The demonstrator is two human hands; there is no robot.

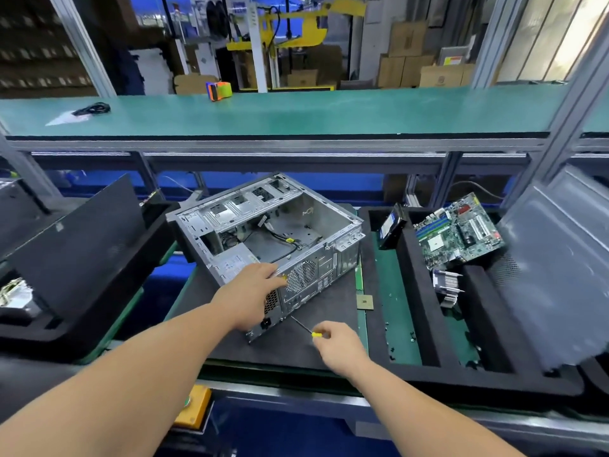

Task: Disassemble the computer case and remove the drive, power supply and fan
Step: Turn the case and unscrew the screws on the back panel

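Observation:
An open silver computer case [296, 222] lies on its side on a dark mat [296, 344]. Cables with yellow clips run across its floor, and the power supply [235, 260] sits in its near left corner. My left hand [252, 293] rests on the case's rear panel over the power supply, fingers spread toward the round fan grille [301, 275]. Just in front of the case, my right hand [341, 343] holds a screwdriver with a yellow handle [317, 334], its thin shaft pointing at the case's lower rear edge. A drive [390, 225] leans in the foam tray on the right.
The black foam tray [425, 308] on the right holds a green motherboard [459, 230] and a finned heatsink [446, 285]. A small square chip [364, 302] lies beside the mat. A grey case panel [560, 268] leans at the far right, a black panel [75, 245] at the left.

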